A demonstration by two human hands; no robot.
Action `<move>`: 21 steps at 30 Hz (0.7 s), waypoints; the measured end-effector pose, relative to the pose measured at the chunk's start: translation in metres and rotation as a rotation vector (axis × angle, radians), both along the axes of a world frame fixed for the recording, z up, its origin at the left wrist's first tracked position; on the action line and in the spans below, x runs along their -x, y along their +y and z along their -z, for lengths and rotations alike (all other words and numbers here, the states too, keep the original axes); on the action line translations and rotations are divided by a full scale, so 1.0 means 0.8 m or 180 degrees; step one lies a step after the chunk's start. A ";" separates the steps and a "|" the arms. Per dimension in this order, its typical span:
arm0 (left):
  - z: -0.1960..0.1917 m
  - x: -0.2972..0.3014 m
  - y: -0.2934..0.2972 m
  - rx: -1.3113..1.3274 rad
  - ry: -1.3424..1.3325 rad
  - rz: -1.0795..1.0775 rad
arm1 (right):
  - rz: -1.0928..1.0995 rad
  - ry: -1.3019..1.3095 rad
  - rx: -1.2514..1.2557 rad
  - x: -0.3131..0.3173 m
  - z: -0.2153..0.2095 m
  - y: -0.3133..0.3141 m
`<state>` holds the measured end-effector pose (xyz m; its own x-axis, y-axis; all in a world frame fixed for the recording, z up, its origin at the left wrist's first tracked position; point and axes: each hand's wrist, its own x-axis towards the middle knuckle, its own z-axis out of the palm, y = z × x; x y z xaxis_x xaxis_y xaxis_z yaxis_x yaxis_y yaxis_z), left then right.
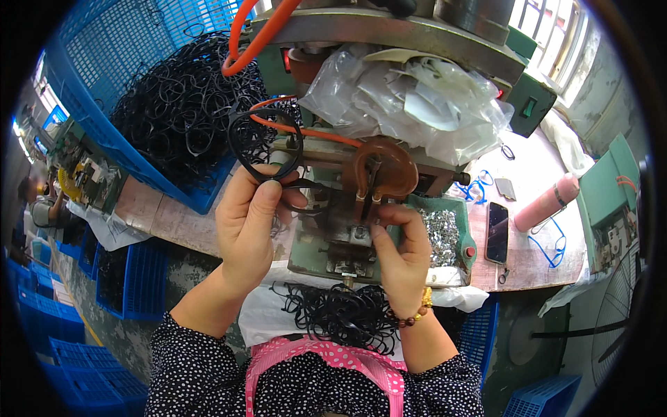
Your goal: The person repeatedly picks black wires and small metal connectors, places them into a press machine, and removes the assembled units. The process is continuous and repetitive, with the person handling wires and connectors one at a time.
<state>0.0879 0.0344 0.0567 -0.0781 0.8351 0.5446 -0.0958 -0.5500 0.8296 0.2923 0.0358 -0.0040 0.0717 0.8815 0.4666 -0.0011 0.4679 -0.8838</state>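
Note:
My left hand (249,219) is closed in a pinch, thumb against fingers, on a thin black looped strap (300,149). One loop stands above my fingers, and another stretch of black runs rightward to the machine. My right hand (403,254) has thumb and fingers bent together at the right side of the small metal die (359,235) of a green bench press (306,254). Whatever lies between those fingertips is hidden. Just above the die is a brown curved guard (396,167). A tangle of black straps (340,313) lies below the press, before my apron.
A large blue crate (104,132) heaped with black loops (187,104) stands at the left. To the right are a green tray (462,222) of small shiny metal pieces, a phone (497,233) and a pink bottle (549,201). An orange hose (278,24) hangs overhead.

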 end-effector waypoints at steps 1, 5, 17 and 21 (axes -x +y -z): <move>0.001 0.000 0.002 -0.0009 -0.0015 0.0006 | -0.0165 0.0299 0.0221 0.008 0.000 -0.002; 0.005 0.003 0.002 0.0014 -0.0071 0.0041 | -0.0386 0.0738 0.0384 0.021 -0.003 0.000; 0.018 -0.044 -0.007 -0.0268 0.1478 0.0306 | 0.0015 0.0462 0.0429 -0.037 -0.008 -0.006; 0.021 -0.041 0.006 -0.0370 0.1723 0.0396 | 0.0583 0.0285 0.0135 -0.081 0.007 -0.017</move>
